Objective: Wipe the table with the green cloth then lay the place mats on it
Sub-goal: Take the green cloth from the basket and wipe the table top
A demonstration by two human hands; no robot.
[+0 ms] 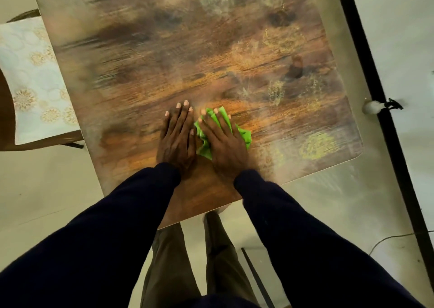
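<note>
Dark sleeves (117, 225) reach in over the table's near edge. Left hand (177, 138) lies flat on the wooden table (164, 61), fingers straight and close together, holding nothing. Right hand (223, 141), just beside it, presses the crumpled green cloth (244, 135) onto the near-centre tabletop, fingers slightly spread. Pale gold-patterned mat (35, 80) rests on a chair (47, 143) at left, off the table.
</note>
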